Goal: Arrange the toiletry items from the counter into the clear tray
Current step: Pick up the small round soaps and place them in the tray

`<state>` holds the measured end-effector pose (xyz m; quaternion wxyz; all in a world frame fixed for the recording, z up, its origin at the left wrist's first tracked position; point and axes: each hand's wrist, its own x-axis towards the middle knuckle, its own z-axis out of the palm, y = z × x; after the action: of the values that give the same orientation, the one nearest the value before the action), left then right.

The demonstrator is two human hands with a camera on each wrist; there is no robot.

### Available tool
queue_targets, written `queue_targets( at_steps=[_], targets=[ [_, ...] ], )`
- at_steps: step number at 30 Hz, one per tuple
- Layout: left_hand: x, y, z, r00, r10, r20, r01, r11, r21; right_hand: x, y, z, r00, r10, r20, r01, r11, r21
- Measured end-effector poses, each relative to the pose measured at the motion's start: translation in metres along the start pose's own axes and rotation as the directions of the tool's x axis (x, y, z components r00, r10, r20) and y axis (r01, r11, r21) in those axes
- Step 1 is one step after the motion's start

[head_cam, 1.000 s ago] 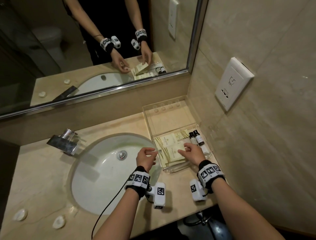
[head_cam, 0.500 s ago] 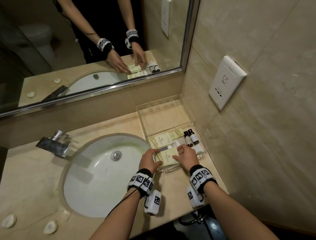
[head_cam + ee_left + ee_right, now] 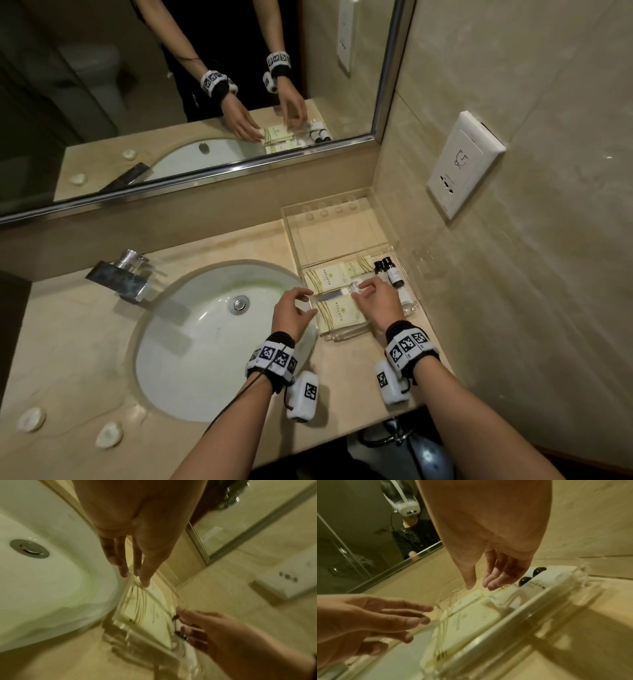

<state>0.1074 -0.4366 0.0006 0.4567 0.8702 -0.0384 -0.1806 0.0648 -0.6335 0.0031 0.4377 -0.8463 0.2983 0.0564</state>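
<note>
The clear tray (image 3: 292, 240) stands on the counter right of the sink. Its near half holds cream packets (image 3: 329, 275) (image 3: 471, 626), two small dark-capped bottles (image 3: 392, 272) (image 3: 532, 577) and a long thin packet (image 3: 334, 294) lying across the cream ones. My left hand (image 3: 310, 303) (image 3: 135, 577) is at the tray's left rim, its straight fingertips touching the thin packet's left end. My right hand (image 3: 363, 289) (image 3: 481, 582) hovers over the packet's right end beside the bottles, fingers relaxed and holding nothing. The tray's far half is bare.
The white sink (image 3: 205, 342) and chrome faucet (image 3: 120, 277) lie left of the tray. A tiled wall with a socket plate (image 3: 462, 164) stands close on the right, and the mirror is behind. Small white pieces (image 3: 30, 418) (image 3: 109, 434) sit at the counter's front left.
My left hand moved right from the sink's edge to the tray. The long thin packet now lies across the cream packets. Both hands have eased up from pressing on the packets.
</note>
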Motion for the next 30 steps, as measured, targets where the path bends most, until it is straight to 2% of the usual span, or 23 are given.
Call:
queue_targets(
  at_steps=[3, 6, 9, 11, 16, 21, 26, 27, 30],
  targets=[
    [-0.002, -0.003, -0.023, 0.994, -0.104, -0.036, 0.098, 0.986, -0.132, -0.002, -0.024, 0.004, 0.996, -0.093, 0.0, 0.092, 0.995, 0.046],
    [-0.011, -0.014, -0.052, 0.984, -0.165, -0.065, 0.15, 0.971, -0.187, -0.008, -0.054, 0.028, 0.984, -0.173, 0.046, 0.166, 0.977, 0.137],
    [-0.03, -0.033, -0.085, 0.962, -0.227, -0.152, 0.193, 0.959, -0.21, -0.018, -0.085, 0.065, 0.958, -0.244, 0.149, 0.217, 0.959, 0.181],
    [-0.046, -0.051, -0.11, 0.938, -0.274, -0.215, 0.223, 0.947, -0.233, -0.027, -0.105, 0.095, 0.922, -0.304, 0.238, 0.265, 0.947, 0.184],
    [-0.096, -0.097, -0.171, 0.855, -0.389, -0.342, 0.304, 0.912, -0.277, -0.067, -0.146, 0.167, 0.811, -0.398, 0.429, 0.363, 0.917, 0.163],
    [-0.145, -0.14, -0.219, 0.744, -0.495, -0.449, 0.352, 0.861, -0.367, -0.111, -0.18, 0.228, 0.664, -0.432, 0.611, 0.426, 0.89, 0.166],
    [-0.176, -0.181, -0.25, 0.649, -0.582, -0.49, 0.39, 0.808, -0.442, -0.146, -0.197, 0.278, 0.559, -0.436, 0.705, 0.478, 0.864, 0.156],
    [-0.184, -0.202, -0.26, 0.622, -0.609, -0.493, 0.41, 0.789, -0.457, -0.157, -0.199, 0.301, 0.531, -0.423, 0.734, 0.483, 0.863, 0.148],
    [-0.189, -0.216, -0.266, 0.551, -0.632, -0.545, 0.427, 0.775, -0.466, -0.165, -0.195, 0.312, 0.491, -0.397, 0.776, 0.466, 0.872, 0.151]
  ],
)
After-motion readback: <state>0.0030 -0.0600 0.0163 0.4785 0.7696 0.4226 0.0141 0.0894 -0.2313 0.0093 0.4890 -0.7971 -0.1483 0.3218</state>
